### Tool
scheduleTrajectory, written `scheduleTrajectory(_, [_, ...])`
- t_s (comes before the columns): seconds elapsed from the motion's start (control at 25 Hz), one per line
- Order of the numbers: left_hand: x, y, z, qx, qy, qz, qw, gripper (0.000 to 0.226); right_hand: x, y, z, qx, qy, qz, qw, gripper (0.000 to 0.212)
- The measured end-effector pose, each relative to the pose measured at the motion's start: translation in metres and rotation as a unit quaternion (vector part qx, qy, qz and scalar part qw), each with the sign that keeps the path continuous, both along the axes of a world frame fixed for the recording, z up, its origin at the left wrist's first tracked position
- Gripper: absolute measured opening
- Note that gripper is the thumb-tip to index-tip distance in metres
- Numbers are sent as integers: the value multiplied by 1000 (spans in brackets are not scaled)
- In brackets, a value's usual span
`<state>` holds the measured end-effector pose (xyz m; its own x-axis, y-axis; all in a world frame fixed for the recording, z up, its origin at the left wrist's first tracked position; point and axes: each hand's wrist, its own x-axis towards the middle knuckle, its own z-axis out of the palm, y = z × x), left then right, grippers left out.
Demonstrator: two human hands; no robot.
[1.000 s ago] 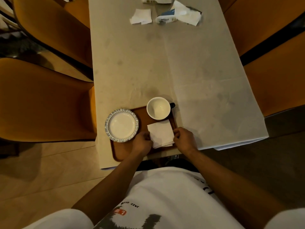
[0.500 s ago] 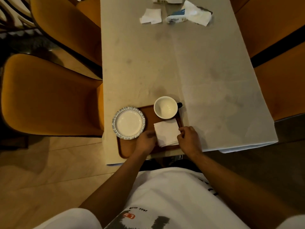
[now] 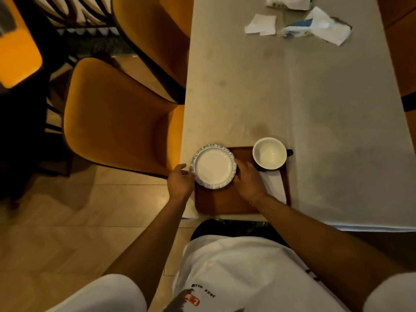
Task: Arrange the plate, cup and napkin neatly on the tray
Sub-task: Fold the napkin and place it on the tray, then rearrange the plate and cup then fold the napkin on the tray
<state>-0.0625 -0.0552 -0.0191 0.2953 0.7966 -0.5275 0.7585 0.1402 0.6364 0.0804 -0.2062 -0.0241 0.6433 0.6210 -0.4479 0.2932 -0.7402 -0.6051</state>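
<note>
A brown wooden tray [image 3: 221,202] lies at the near edge of the table. A white plate [image 3: 213,166] with a blue patterned rim sits on the tray's far left corner, partly overhanging it. My left hand [image 3: 180,182] touches the plate's left rim and my right hand [image 3: 247,179] its right rim, so both grip it. A white cup [image 3: 269,153] with a dark handle stands on the tray's far right corner. The white napkin [image 3: 275,184] lies on the tray's right side, partly hidden by my right hand.
The pale table [image 3: 292,97] carries crumpled papers [image 3: 261,24] and a tissue pack [image 3: 315,28] at its far end. Orange chairs [image 3: 117,115] stand close on the left, and more on the right edge.
Both hands left the napkin and moved left onto the plate's rim. The camera view shifted, so the tray appears further right.
</note>
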Motion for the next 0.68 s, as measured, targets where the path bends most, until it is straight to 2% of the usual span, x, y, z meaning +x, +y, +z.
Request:
scheduleTrajectory(0.12, [10,11,-6,-26,-19,-32,999,42,2,5,-6,-1,11,-13,1000,61])
scheduleTrajectory(0.28, [10,12,-15,-16,-45,-59,997,40,2,6,-9,18,17,-2,1000,68])
scheduleTrajectory(0.48, [0,10,-18,-14,-75,-74,994,41,-5,9,-11,49,28,-34,998,62])
scheduleTrajectory(0.68, [-8,5,-18,-13,-89,-81,993,42,-6,4,-14,16,65,-67,996,58])
